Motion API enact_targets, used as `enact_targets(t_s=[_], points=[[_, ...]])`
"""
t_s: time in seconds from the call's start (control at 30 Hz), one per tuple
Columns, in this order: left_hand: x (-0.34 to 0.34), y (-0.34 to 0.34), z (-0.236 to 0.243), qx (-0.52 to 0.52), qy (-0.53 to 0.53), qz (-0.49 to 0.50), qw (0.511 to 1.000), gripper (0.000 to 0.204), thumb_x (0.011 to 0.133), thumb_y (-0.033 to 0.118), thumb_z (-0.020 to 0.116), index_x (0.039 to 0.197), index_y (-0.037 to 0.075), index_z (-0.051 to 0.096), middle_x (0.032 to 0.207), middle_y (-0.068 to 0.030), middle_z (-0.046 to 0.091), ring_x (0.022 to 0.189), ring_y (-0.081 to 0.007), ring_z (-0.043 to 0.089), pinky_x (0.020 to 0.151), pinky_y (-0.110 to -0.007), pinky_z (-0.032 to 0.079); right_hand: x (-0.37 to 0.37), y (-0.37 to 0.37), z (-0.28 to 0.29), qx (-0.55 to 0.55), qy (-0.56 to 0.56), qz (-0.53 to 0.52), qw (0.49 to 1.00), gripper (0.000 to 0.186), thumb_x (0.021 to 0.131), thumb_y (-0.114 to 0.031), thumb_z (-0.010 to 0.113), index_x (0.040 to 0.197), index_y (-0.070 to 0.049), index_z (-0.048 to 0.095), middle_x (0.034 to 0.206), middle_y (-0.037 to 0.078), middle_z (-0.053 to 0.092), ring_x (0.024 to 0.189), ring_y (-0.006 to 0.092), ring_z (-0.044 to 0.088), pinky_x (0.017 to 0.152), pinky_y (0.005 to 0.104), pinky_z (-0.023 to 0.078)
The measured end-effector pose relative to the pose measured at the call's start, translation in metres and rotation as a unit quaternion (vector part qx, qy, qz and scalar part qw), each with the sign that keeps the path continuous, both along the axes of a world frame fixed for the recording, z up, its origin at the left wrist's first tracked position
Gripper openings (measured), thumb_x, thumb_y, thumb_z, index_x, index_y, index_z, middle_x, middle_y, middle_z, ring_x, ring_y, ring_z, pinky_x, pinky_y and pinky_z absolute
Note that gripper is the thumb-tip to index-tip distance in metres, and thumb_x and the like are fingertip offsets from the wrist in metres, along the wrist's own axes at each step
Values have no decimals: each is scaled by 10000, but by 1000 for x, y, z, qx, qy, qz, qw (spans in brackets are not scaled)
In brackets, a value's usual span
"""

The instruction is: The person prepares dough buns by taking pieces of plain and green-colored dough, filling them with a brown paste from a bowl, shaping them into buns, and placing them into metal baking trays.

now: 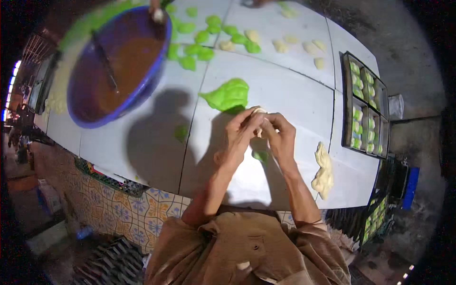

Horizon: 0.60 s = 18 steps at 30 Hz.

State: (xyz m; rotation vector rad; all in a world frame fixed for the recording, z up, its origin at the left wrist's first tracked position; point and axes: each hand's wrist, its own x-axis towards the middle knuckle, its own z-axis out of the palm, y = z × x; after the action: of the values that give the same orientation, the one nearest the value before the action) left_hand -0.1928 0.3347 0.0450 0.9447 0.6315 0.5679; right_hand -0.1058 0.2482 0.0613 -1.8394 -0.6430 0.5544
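Observation:
Over the white tiled table (294,95), a small piece of cream dough (260,110) is pinched between my two hands. My left hand (236,133) closes on it from the left, my right hand (281,137) from the right; the fingers hide most of it. Just beyond my left hand lies a large lump of green dough (230,93). Under my hands, a small green dough scrap (260,156) rests on the table. To the right of my right forearm stretches a long, lumpy strip of cream dough (323,171).
At left, a big purple bowl (156,71) holds brown filling and a long utensil. Another person's hand (156,9) is at its far rim. Several green (202,36) and cream dough pieces (280,46) lie scattered beyond. Dark divided trays (346,97) with green-and-white pieces line the right edge.

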Motion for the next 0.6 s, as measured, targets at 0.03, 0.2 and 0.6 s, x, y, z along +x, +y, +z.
enact_targets(t_s=[0.03, 0.2, 0.6], points=[[2, 4, 1, -28, -12, -31, 999, 345, 909, 209, 681, 1167, -15, 630, 977, -58, 668, 873, -107, 632, 708, -257, 549, -5, 5, 25, 39, 200, -53, 978, 161, 939, -118, 606, 974, 23, 675, 776, 3, 659, 728, 72, 570, 660, 214, 448], [2, 21, 10, 1, 0, -92, 996, 333, 914, 230, 669, 1140, -13, 639, 951, -69, 667, 804, -129, 653, 673, -272, 581, 12, -25, 22, 82, 237, 82, 965, 346, 916, -136, 633, 1227, 14, 604, 1051, 44, 608, 885, 103, 543, 750, 242, 444], [7, 6, 2, 49, -13, -207, 977, 263, 988, 118, 516, 1199, -2, 618, 994, -57, 633, 883, -97, 620, 738, -258, 586, 6, -15, -34, 245, -133, -98, 955, 209, 830, -150, 700, 949, -6, 608, 1040, 136, 563, 861, 202, 561, 740, 325, 471]])
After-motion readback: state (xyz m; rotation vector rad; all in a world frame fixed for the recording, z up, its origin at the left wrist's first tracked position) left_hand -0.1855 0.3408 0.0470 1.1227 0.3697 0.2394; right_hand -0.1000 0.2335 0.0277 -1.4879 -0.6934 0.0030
